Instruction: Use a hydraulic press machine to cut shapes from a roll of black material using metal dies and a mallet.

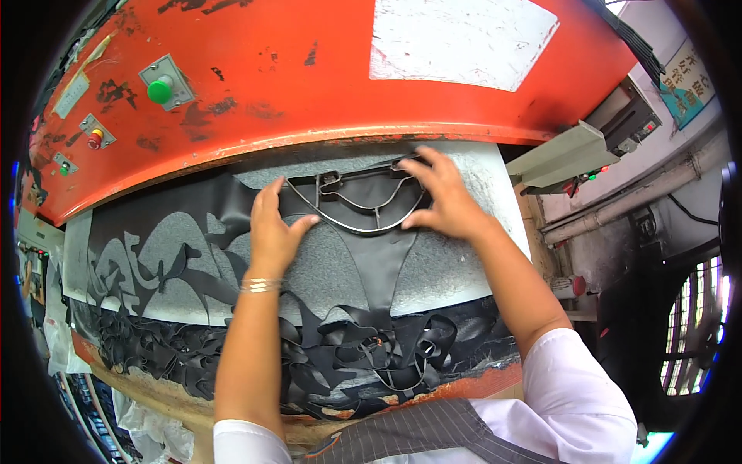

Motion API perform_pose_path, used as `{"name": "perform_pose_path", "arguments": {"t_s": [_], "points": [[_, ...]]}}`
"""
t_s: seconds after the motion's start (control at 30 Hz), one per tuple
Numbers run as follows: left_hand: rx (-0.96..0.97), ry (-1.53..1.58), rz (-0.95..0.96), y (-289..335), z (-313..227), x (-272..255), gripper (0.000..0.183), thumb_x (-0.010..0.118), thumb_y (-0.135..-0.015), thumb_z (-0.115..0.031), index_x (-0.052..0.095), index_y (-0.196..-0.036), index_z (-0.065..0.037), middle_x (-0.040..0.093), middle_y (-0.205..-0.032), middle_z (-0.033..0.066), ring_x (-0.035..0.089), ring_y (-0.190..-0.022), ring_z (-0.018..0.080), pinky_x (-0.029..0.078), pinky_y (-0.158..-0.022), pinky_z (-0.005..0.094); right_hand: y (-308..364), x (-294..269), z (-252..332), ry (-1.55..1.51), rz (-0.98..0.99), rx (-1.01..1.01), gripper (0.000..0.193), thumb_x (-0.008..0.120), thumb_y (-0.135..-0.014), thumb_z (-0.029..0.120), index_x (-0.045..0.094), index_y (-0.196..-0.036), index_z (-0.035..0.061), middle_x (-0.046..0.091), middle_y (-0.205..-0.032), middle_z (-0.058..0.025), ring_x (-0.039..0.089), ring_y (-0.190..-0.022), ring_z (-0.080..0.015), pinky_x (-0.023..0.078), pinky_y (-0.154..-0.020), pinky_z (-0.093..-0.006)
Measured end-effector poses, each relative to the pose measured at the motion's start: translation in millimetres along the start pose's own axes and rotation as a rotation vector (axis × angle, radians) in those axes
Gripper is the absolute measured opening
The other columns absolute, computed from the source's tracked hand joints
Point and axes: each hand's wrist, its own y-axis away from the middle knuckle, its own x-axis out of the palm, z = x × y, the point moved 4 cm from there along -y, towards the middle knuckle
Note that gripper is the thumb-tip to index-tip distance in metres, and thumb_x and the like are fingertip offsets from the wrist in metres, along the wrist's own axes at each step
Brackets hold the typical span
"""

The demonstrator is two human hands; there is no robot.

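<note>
Gripping one curved metal cutting die [377, 218] by its two ends, with bent fingers and thumbs of left hand [272, 232] and right hand [454, 203], atop black sheet material [377, 267] over one pale board [506, 205], before one orange press [301, 93] bearing two green buttons [159, 91] and one red button [94, 141].

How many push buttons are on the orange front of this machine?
3 visible, all toward the left: a large green button, a red button below and left of it, and a small green button lowest. Others may be hidden.
</note>
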Motion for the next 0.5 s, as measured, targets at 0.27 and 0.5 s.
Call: {"name": "perform_pose_path", "arguments": {"t_s": [0.27,0.5], "points": [[0.025,-0.154,0.095,-12.2,11.3,17.0,0.085,0.088,-0.056,-0.029,0.053,-0.132,-0.012,0.059,-0.128,0.015,0.048,-0.128,0.0315,0.03,-0.11,0.0455,13.8,21.4,-57.9,-0.003,0.059,0.187,0.077,0.084,-0.061,0.045,0.053,-0.127,0.0191,0.039,-0.142,-0.0292,0.03,-0.138,-0.0428,0.025,-0.112,-0.0517],[-0.036,-0.042,0.009,-7.0,8.7,16.1,0.092,0.089,-0.051,-0.027,0.051,-0.134,-0.011,0.061,-0.124,0.0146,0.056,-0.116,0.0317,0.041,-0.102,0.0401,13.1,14.7,-60.6,-0.113,-0.027,0.188,0.064,0.087,-0.055,0.039,0.059,-0.106,0.0136,0.047,-0.137,-0.0263,0.037,-0.135,-0.0405,0.031,-0.11,-0.0458]]}}
